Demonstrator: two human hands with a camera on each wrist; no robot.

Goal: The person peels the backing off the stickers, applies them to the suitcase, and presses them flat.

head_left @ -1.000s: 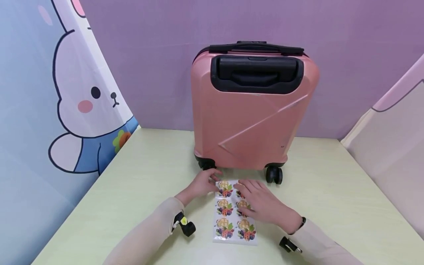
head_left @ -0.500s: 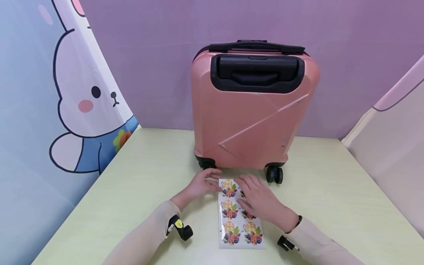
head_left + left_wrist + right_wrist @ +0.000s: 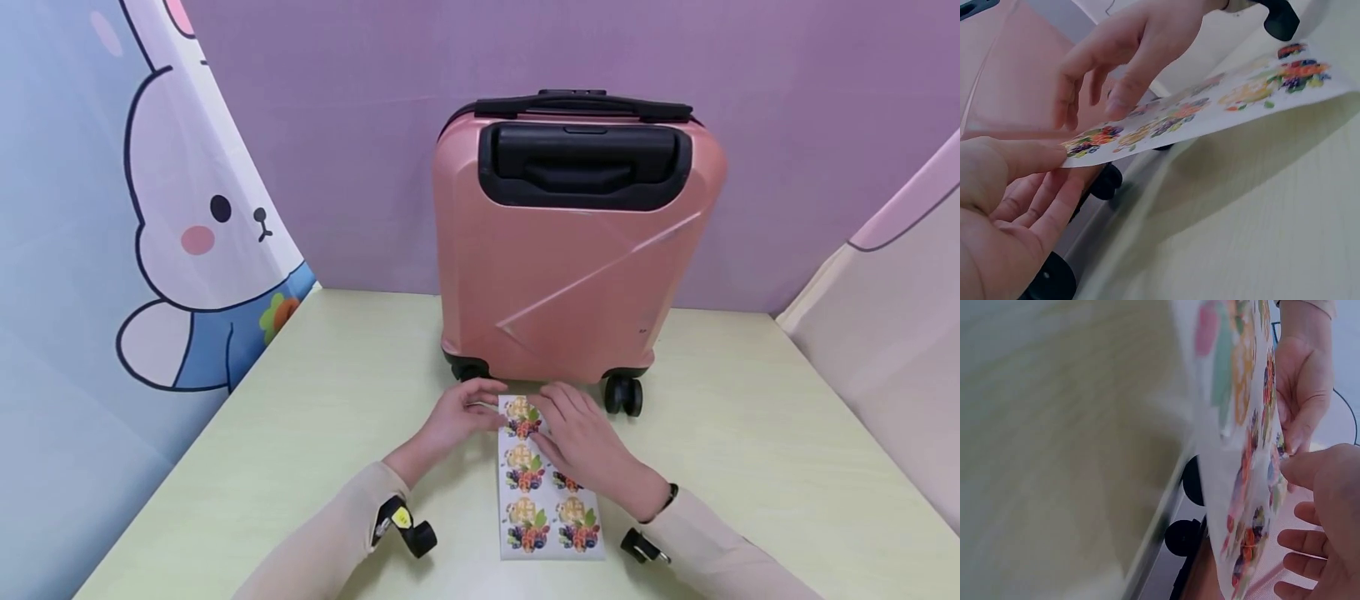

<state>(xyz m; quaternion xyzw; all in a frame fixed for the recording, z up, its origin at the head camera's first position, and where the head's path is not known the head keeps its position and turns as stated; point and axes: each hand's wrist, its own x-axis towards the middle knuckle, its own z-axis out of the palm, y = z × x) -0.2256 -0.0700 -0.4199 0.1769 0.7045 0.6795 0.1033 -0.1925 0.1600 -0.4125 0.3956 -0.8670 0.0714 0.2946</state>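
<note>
Between nine and ten o'clock in the head view hangs a light blue cloth [image 3: 67,167] printed with a big white rabbit [image 3: 168,183], a pink spot on its cheek. Rightward from its lower edge spreads a pale yellow-green tabletop [image 3: 322,367], faintly grained, running back to a purple backdrop [image 3: 337,150] at twelve o'clock. A pink suitcase [image 3: 555,283] with black handles stands upright before that backdrop, one black wheel [image 3: 624,397] showing at its five o'clock. At three o'clock a pale cloth [image 3: 892,333] closes the side. The printed sheet [image 3: 546,493] lies toward five o'clock, in front of the suitcase. At the sheet's ten o'clock the left hand [image 3: 456,415] pinches its far corner, thumb above and fingers beneath. The sheet is white and slightly glossy, with fruit pictures in two columns: yellow-orange lettering over red and dark berries and green leaves. Three pictures show down its left column; the right column is partly covered. The left wrist view shows the held end raised off the tabletop, the sheet bowing gently over its own shadow. At its one o'clock the right hand [image 3: 587,440] is relaxed, fingers loosely bent, thumb close over the sheet; whether it touches, I cannot tell.
</note>
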